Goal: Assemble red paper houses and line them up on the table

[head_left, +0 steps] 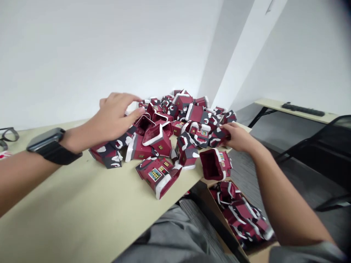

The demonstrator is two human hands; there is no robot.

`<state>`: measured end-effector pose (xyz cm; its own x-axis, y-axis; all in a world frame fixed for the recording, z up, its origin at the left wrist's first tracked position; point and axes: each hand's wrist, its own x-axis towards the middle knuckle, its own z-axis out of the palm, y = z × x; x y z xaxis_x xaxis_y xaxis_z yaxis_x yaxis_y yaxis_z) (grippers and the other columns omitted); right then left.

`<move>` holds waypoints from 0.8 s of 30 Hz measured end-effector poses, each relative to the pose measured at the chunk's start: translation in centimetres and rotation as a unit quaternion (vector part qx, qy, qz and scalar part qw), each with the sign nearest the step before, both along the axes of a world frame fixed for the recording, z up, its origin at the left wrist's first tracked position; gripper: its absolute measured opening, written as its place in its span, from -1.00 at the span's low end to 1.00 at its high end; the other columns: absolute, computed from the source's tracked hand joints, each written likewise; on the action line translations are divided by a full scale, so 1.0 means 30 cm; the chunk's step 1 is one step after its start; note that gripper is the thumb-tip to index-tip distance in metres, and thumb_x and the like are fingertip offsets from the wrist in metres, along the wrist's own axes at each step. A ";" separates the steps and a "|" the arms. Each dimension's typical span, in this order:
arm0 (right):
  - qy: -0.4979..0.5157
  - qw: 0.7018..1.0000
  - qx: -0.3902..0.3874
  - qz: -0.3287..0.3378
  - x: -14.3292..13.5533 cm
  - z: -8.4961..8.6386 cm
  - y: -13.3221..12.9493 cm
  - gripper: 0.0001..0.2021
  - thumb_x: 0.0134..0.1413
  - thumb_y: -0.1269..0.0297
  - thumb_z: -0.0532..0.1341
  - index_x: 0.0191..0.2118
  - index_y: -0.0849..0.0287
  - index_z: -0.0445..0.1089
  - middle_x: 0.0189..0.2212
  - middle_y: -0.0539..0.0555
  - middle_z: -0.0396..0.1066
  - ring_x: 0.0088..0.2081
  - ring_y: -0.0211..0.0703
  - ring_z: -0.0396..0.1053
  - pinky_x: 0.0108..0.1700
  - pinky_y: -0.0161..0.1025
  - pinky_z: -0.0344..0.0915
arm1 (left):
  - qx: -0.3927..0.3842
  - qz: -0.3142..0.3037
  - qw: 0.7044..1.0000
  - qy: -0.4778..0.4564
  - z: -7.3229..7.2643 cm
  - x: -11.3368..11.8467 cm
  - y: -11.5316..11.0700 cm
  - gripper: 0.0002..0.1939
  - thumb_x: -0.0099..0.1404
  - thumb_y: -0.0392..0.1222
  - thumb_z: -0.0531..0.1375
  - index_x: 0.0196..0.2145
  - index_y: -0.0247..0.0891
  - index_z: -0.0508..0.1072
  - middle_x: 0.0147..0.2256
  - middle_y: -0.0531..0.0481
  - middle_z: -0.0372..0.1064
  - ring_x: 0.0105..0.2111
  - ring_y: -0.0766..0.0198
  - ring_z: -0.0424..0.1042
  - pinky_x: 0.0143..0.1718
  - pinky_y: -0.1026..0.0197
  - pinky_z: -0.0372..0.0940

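Note:
A heap of small dark red model houses (195,113) with grey roofs and white snow-like trim covers the far part of the table (90,208). Over the heap's left side reaches my left hand (116,115), thumb and fingers apart and holding nothing. On the heap's right side, my right hand (237,137) has its fingers closed on a red model house (219,137); its fingertips are partly hidden. Below that hand, another model house (215,164) is at the table edge, its hollow base facing me. One more house (159,175) lies on its side nearer to me.
Below the table edge on the right, a cardboard box (230,237) holds several similar houses. Glasses (9,135) lie at the far left. A black chair (320,153) and a second table (296,109) stand on the right. The wall (95,54) rises behind the heap.

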<state>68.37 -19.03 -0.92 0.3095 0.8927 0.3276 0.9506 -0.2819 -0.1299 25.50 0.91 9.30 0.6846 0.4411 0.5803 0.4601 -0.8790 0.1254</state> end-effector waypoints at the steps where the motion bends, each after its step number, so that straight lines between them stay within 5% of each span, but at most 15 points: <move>1: 0.008 0.999 0.040 -0.024 -0.006 -0.011 -0.003 -0.36 -0.21 0.28 0.45 0.11 0.21 0.45 0.02 0.30 0.41 -0.06 0.20 0.46 0.08 0.06 0.39 | 0.039 -0.044 0.998 -0.005 -0.003 0.043 -0.084 -0.52 0.47 0.14 0.03 0.15 -0.17 0.45 0.16 -0.16 0.43 0.20 -0.11 0.30 0.24 -0.18 0.11; 3: 0.033 0.983 0.156 -0.087 -0.022 -0.036 -0.007 -0.36 -0.23 0.24 0.47 0.08 0.21 0.43 -0.04 0.27 0.40 -0.08 0.18 0.43 0.06 0.08 0.38 | 0.100 -0.180 0.978 0.020 -0.035 0.159 -0.274 -0.61 0.47 0.02 0.09 0.14 -0.15 0.46 0.13 -0.10 0.46 0.18 0.00 0.33 0.23 -0.08 0.13; 5: 0.061 0.943 0.293 -0.145 -0.046 -0.073 0.002 -0.38 -0.17 0.18 0.45 0.07 0.21 0.39 -0.03 0.27 0.38 -0.01 0.20 0.38 0.12 0.11 0.33 | 0.159 -0.324 0.927 0.100 -0.094 0.281 -0.449 -0.60 0.43 -0.03 0.17 0.17 -0.09 0.46 0.23 -0.08 0.38 0.24 0.03 0.27 0.26 -0.06 0.09; 8: 0.105 0.871 0.439 -0.194 -0.075 -0.141 0.047 -0.39 -0.05 0.18 0.38 0.14 0.19 0.26 0.07 0.30 0.29 0.09 0.20 0.32 0.21 0.14 0.24 | 0.177 -0.355 0.897 0.193 -0.181 0.391 -0.582 -0.63 0.40 -0.14 0.21 0.13 -0.17 0.49 0.23 -0.14 0.38 0.25 0.00 0.27 0.25 -0.06 0.08; 12: 0.108 0.851 0.488 -0.163 -0.045 -0.201 0.101 -0.35 -0.05 0.23 0.35 0.18 0.14 0.16 0.12 0.29 0.18 0.23 0.29 0.19 0.29 0.30 0.12 | 0.128 -0.276 0.932 0.198 -0.203 0.353 -0.522 -0.65 0.48 -0.19 0.08 0.14 -0.24 0.48 0.13 -0.19 0.46 0.20 -0.02 0.30 0.20 -0.07 0.08; 17: 0.105 0.830 0.533 -0.127 -0.006 -0.184 0.098 -0.36 0.11 0.16 0.30 0.25 0.07 0.08 0.15 0.26 0.19 0.23 0.22 0.24 0.27 0.34 0.19 | 0.063 -0.246 0.955 0.151 -0.160 0.264 -0.443 -0.62 0.52 -0.10 0.05 0.19 -0.19 0.42 0.15 -0.15 0.44 0.21 -0.03 0.31 0.27 -0.16 0.04; 20: 0.142 0.855 0.497 -0.025 -0.102 -0.137 0.056 -0.42 0.28 0.04 0.20 0.32 -0.02 0.04 0.18 0.24 0.24 0.23 0.14 0.31 0.23 0.25 0.32 | -0.007 -0.212 0.972 0.098 -0.149 0.281 -0.440 -0.42 0.46 0.01 0.17 0.35 -0.17 0.23 0.31 -0.20 0.27 0.32 -0.07 0.22 0.32 -0.16 0.08; 24: 0.305 0.860 0.395 0.107 -0.339 -0.072 -0.039 -0.39 0.30 -0.17 0.18 0.35 -0.14 0.06 0.24 0.12 0.31 0.30 0.10 0.30 0.22 0.13 0.40 | -0.091 -0.205 0.974 0.033 -0.136 0.352 -0.433 -0.16 0.41 0.21 0.21 0.45 -0.20 0.01 0.44 -0.23 0.01 0.41 -0.05 0.09 0.32 -0.09 0.15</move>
<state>58.19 -20.20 -3.07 0.4944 0.5240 0.6935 0.6573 0.2968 -0.6928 36.06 -12.08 5.22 0.8581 0.2135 0.4671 0.0866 -0.9566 0.2781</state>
